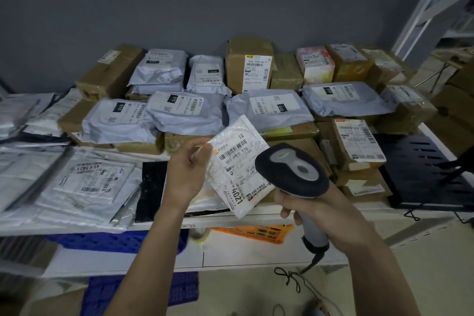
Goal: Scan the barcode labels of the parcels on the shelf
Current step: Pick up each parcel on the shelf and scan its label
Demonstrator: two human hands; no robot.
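Observation:
My left hand [186, 164] pinches the left edge of a small white bubble mailer [238, 161], lifted above the shelf's front edge and tilted, its barcode label facing me. My right hand [315, 210] grips the grey handle of a black-headed barcode scanner [292, 170], whose head sits just right of the mailer and covers its lower right corner. Behind them, the white shelf [159, 224] carries many parcels: grey poly bags [184, 110] with labels, brown cartons [247, 67], and flat white bags [87, 182] at the left.
A black perforated tray [420, 167] lies at the shelf's right end. Below the shelf are a blue crate [112, 241] and an orange basket [256, 232]. The scanner's cable [292, 277] trails to the floor. A grey wall stands behind; a white rack frame [433, 2] rises at the right.

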